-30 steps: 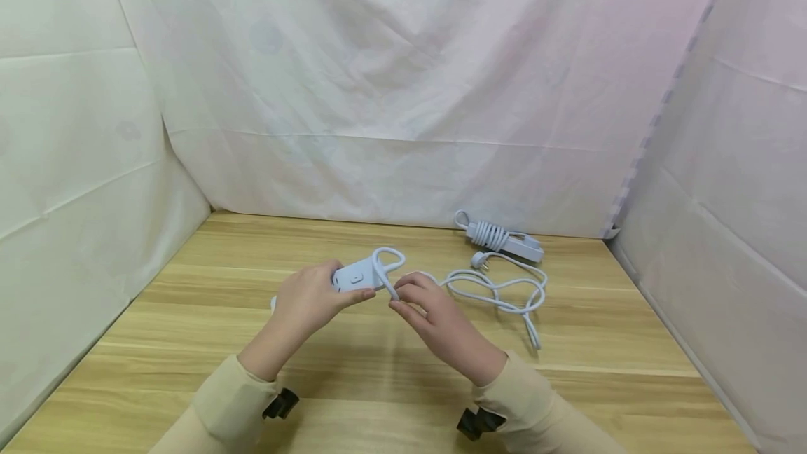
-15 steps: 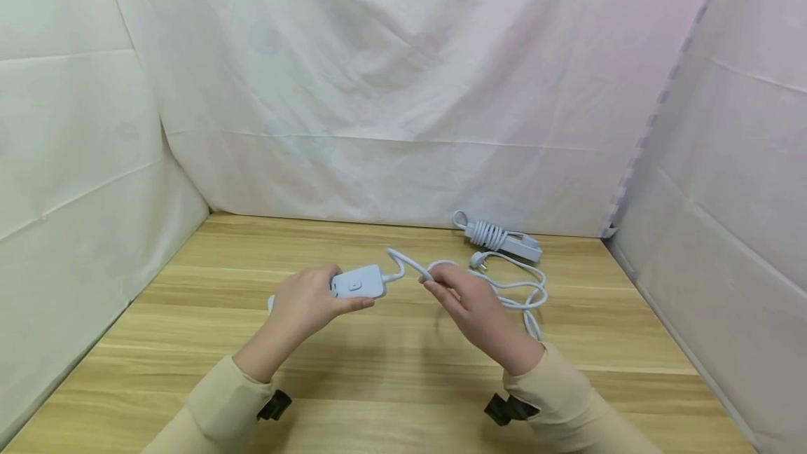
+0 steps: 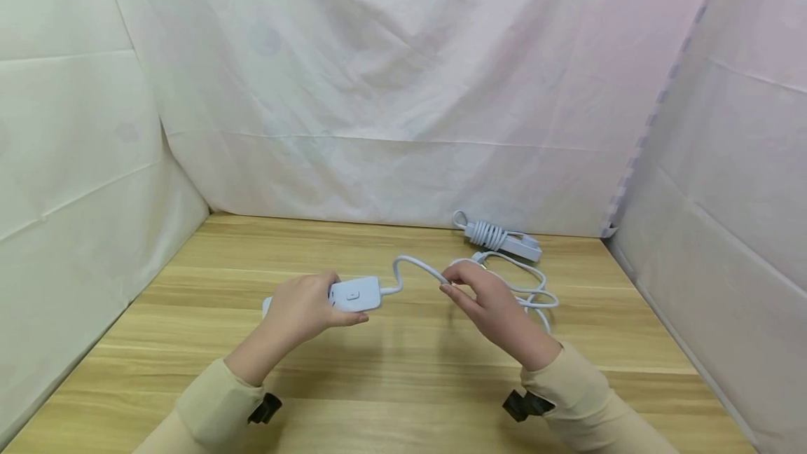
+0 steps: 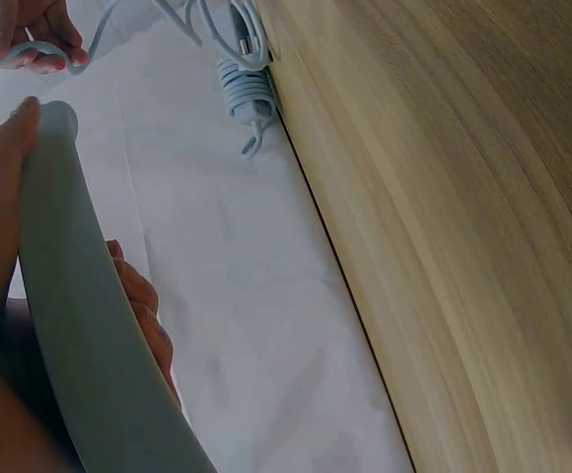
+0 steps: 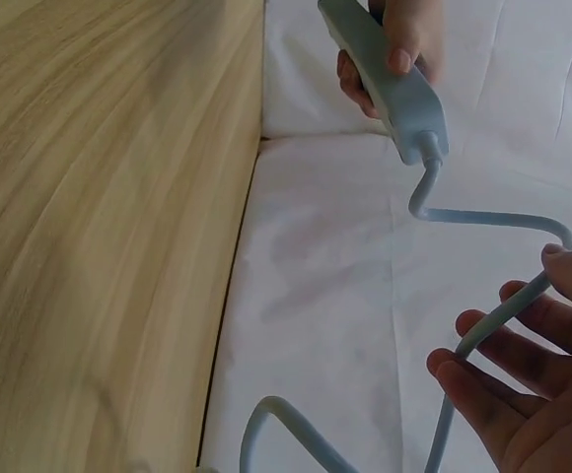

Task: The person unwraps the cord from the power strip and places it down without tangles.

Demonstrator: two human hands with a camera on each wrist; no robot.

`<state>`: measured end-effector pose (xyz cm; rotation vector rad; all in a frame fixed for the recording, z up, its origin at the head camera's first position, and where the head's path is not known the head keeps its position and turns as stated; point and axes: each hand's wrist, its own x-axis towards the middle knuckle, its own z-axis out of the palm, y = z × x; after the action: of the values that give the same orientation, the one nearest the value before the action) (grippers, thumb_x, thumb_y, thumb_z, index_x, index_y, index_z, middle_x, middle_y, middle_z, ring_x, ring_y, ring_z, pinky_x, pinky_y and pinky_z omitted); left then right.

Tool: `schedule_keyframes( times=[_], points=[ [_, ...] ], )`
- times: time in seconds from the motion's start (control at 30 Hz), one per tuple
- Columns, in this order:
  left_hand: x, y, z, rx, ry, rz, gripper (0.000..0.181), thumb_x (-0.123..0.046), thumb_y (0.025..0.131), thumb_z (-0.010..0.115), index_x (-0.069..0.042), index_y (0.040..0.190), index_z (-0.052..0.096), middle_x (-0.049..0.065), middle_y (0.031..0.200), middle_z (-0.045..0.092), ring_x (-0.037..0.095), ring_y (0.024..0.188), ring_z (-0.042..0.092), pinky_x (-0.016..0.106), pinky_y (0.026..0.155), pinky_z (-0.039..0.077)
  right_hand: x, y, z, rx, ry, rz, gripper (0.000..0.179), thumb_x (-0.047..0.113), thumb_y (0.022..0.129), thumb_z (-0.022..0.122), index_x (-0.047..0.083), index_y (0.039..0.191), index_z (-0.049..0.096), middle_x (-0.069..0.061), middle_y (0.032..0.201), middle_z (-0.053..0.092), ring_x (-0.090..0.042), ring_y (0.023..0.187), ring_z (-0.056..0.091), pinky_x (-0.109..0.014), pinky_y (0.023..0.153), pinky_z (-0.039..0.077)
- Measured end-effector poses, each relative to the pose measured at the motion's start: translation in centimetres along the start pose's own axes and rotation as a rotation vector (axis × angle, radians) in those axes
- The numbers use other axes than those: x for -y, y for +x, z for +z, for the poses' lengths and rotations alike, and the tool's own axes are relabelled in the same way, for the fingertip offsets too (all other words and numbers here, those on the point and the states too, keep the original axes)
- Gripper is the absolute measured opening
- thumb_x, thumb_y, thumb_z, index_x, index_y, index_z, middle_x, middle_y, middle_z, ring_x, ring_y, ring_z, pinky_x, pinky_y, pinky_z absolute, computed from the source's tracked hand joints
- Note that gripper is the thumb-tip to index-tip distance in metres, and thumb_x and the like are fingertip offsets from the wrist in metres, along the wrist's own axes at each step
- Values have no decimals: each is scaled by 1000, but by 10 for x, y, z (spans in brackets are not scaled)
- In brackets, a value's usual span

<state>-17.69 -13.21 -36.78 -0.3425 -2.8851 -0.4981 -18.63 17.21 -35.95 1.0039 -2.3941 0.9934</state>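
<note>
White cloth curtain point(image 3: 403, 90) hangs behind pale wood-grain table point(image 3: 391, 398). Left hand point(image 3: 305, 307) grips flat white rectangular power strip point(image 3: 356, 295), raised above table, left of centre. Right hand point(image 3: 494, 303) pinches round white cable point(image 5: 493, 219) between thumb and fingers; bent stretch links strip's end to right hand. Slack loops lie beyond right hand. Near table's back edge: second white power strip point(image 3: 522, 249), wrapped in coiled white cord point(image 3: 487, 235).

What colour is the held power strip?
The power strip is pale bluish-white, clearest in the head view.
</note>
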Motion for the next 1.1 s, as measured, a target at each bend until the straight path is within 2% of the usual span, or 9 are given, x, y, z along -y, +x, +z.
schedule_keyframes(
  times=[0.17,0.3,0.47,0.6,0.8,0.93,1.1],
  points=[
    [3,-2,-1,25,18,27,51,-55,65,83,-13,86,64,-7,68,57,12,56,47,30,49,38,-9,-2,5,28,-16,34,5,16,95,65,17,100,64,8,98,61,-9,93,59,-39,81,50],
    [7,-3,-2,41,26,45,51,-48,67,84,-12,97,65,-6,75,61,11,61,49,31,53,41,-17,-3,12,70,-8,87,4,17,95,64,17,100,64,8,98,61,-11,93,59,-43,81,49],
    [14,-4,-3,64,26,67,51,-41,68,85,-13,104,61,-4,80,64,10,64,52,32,55,42,-25,-5,23,139,4,159,5,22,96,63,19,101,64,11,96,59,-10,88,57,-40,78,49],
    [18,-5,-3,62,30,86,50,-37,68,86,-13,103,60,-4,82,64,10,65,53,32,55,42,-29,-4,33,159,6,165,7,24,97,62,19,101,64,9,99,59,-15,92,59,-38,79,49],
    [22,-5,-3,60,39,91,50,-37,68,87,-12,103,62,-3,85,65,10,68,55,32,57,44,-28,-1,43,191,4,166,9,18,96,63,13,103,66,3,105,61,-26,99,60,-42,85,47],
    [23,-3,-3,70,40,73,51,-38,68,87,-11,104,63,-2,87,66,11,70,56,33,57,44,-25,1,47,229,15,178,13,17,97,62,11,108,66,0,110,62,-27,106,59,-44,90,47],
    [24,1,-4,71,36,63,51,-40,69,87,-10,104,65,0,88,67,12,70,55,34,57,44,-17,2,48,276,7,190,25,20,98,61,12,120,63,-1,121,60,-22,116,55,-42,96,44]
  ],
)
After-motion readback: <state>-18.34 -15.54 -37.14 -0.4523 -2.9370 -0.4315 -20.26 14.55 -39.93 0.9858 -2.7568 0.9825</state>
